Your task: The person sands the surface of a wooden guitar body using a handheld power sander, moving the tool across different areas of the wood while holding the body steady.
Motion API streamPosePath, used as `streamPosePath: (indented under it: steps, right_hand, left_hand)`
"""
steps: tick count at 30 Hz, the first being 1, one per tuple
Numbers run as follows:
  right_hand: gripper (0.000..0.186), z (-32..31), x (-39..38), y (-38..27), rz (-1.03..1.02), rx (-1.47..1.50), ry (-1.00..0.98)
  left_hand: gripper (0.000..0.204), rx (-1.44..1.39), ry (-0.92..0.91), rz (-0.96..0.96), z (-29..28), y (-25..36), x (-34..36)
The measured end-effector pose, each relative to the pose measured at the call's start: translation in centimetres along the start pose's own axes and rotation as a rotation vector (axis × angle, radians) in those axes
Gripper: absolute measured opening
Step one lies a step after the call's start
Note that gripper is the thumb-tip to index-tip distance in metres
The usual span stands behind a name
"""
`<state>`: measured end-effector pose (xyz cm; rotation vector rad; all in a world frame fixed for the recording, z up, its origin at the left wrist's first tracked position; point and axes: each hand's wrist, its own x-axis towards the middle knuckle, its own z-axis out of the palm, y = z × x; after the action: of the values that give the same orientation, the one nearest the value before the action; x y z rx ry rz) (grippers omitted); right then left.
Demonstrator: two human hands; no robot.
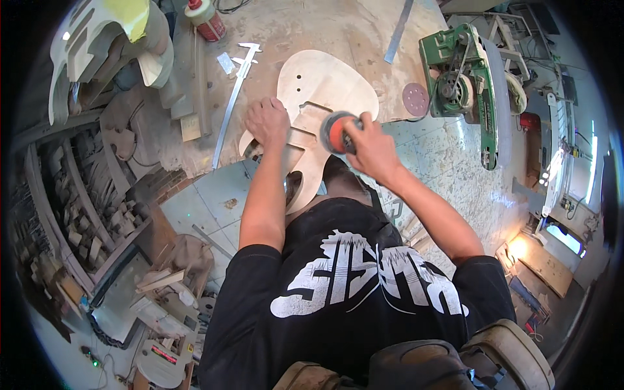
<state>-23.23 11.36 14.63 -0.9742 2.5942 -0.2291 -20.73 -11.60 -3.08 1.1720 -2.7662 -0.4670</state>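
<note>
A pale wooden electric guitar body (322,78) lies on the workbench, its near horn reaching over the front edge toward me. Routed recesses and two small dark holes show in its face. My left hand (268,121) bears down on the body's left side, fingers bent around the wood near the waist. On the right, my right hand (372,146) is wrapped around an orange and black palm sander (338,133). The sander's round pad sits against the body's right side, beside the recesses, and looks blurred. Its underside is hidden.
A metal caliper (235,101) lies left of the body on the workbench (260,29). A steel ruler (398,32), a sanding disc (415,99) and a green belt machine (455,84) stand to the right. A bottle (205,21) and stacked guitar bodies (117,49) are at far left.
</note>
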Motion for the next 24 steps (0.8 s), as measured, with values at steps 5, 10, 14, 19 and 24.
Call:
streamPosePath:
  steps: [5,10,14,19,24]
  right_hand:
    - [0.069,-2.3,4.3,4.7,0.232,-0.031,0.146]
    - [0.072,-1.8,4.2,3.1,0.151,0.000,0.134]
    - [0.074,-0.2,1.9,-2.0,0.048,0.028,0.013]
    - [0.072,-0.8,3.2,-0.5,0.103,-0.007,0.045]
    - [0.072,-2.8,6.5,6.5,0.271,-0.050,0.179]
  left_hand:
    - [0.037,-0.002,0.038,0.014,-0.1,0.5,-0.1]
    - [0.037,-0.019,0.052,0.049,0.1,0.3,0.2]
    - [0.039,-0.018,-0.038,0.009,-0.2,-0.1,-0.1]
    - [0.037,-0.016,-0.020,0.040,-0.6,0.0,0.1]
    - [0.042,-0.053,-0.112,-0.015,-1.0,0.7,0.3]
